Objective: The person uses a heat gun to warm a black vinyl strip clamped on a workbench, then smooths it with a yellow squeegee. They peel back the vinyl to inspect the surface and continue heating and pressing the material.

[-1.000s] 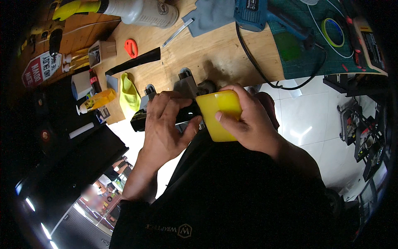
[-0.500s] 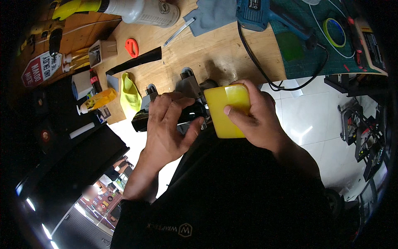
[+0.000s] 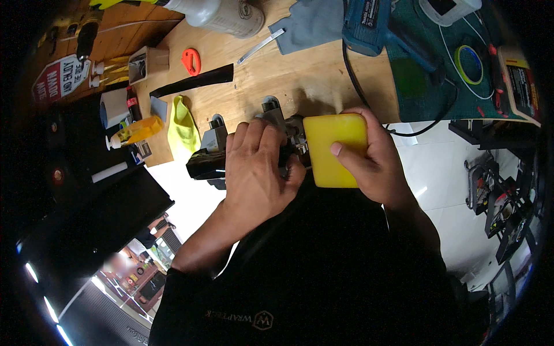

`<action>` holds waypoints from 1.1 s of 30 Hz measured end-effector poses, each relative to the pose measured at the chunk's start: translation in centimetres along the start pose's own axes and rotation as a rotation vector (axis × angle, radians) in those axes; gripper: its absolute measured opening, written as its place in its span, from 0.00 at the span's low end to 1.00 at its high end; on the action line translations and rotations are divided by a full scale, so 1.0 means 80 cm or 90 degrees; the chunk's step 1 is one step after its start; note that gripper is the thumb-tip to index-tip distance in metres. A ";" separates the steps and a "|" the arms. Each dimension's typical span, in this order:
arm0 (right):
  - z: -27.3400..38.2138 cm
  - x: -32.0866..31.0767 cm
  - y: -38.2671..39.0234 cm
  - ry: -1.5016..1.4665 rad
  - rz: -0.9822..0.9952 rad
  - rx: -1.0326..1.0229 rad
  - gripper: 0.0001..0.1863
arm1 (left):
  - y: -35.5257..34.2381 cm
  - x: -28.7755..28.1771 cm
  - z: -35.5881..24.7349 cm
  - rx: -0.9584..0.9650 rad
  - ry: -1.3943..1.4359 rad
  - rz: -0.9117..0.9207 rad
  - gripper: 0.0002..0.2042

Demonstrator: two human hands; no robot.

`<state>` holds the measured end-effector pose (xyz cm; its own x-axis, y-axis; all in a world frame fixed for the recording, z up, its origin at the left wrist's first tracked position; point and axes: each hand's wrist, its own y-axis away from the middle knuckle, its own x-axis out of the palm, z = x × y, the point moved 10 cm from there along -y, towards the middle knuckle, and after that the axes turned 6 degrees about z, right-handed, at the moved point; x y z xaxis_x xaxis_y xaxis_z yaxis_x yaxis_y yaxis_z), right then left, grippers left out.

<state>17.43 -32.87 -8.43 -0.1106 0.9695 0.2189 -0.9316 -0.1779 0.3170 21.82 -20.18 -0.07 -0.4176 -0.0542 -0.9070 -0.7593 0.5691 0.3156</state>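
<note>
My left hand [image 3: 257, 173] is curled over a glossy black piece [image 3: 205, 162] at a bench-edge clamp with grey jaws [image 3: 215, 135] and a metal fitting [image 3: 297, 135]. My right hand [image 3: 381, 167] grips a flat yellow squeegee [image 3: 334, 130], thumb on its face, just right of that fitting. A bright yellow-green cloth [image 3: 182, 130] lies left of the clamp. The underside of the black piece and part of the clamp are hidden by my left hand.
The wooden bench [image 3: 300, 69] holds a blue heat gun [image 3: 366, 29] with cord, green mat [image 3: 410, 75], grey cloth [image 3: 309, 26], red cutter [image 3: 190, 60], black strip [image 3: 190, 81] and bottles [image 3: 138, 132]. Black racks [image 3: 496, 202] stand at right; another person [image 3: 141, 242] is in the background, lower left.
The yellow squeegee in my right hand has moved right and up. My left hand has shifted right along the black piece, its fingers now more bunched. The camera view has shifted slightly.
</note>
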 end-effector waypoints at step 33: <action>-0.018 -0.088 -0.099 0.245 -0.154 -0.030 0.22 | 0.041 -0.025 0.010 0.074 0.026 -0.096 0.22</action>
<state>25.07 -38.03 -13.79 0.0000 0.9758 -0.2188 -0.9601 0.0612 0.2729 20.55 -17.54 2.52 -0.3251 -0.1776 -0.9289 -0.7534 0.6423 0.1408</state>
